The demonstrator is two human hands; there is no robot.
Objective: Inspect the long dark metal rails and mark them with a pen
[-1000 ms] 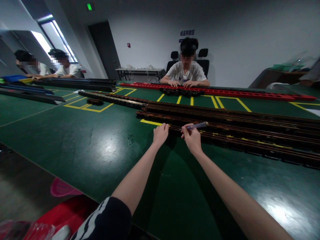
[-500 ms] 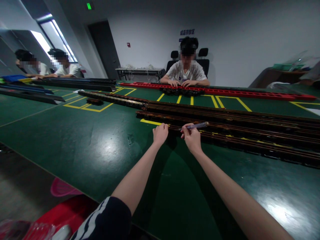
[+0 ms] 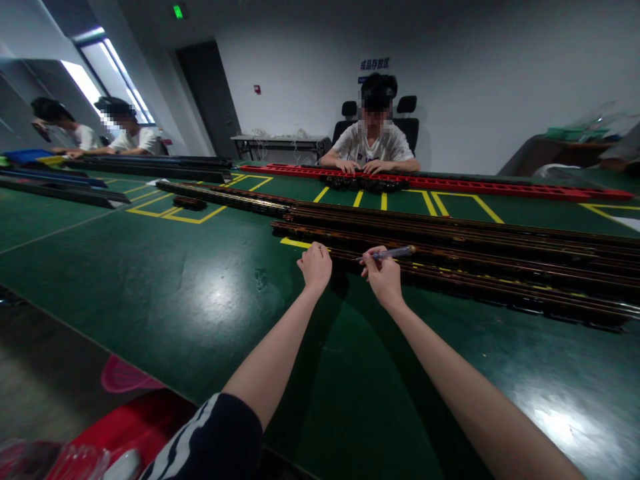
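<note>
My right hand (image 3: 383,275) is closed round a clear-handled screwdriver (image 3: 395,253), whose tip points left at the nearest dark strip (image 3: 465,283). At the left end of that strip, my left hand (image 3: 316,267) has its fingers curled together on or around it; what lies inside them is hidden. Just beyond both hands, several long dark strips with coppery edges (image 3: 425,227) lie side by side, reaching off to the right. Yellow tape (image 3: 295,243) shows beside my left hand.
Across the green table (image 3: 175,287), a person in a white shirt (image 3: 375,143) has both hands at a long red rack (image 3: 465,185). Two more people sit at far left behind dark channels (image 3: 155,162). A pink basket (image 3: 125,375) is below the table edge.
My left hand has moved slightly left, and the near strip has shifted left with it. My right hand and the screwdriver have barely moved. A person at far left has raised a hand to the head.
</note>
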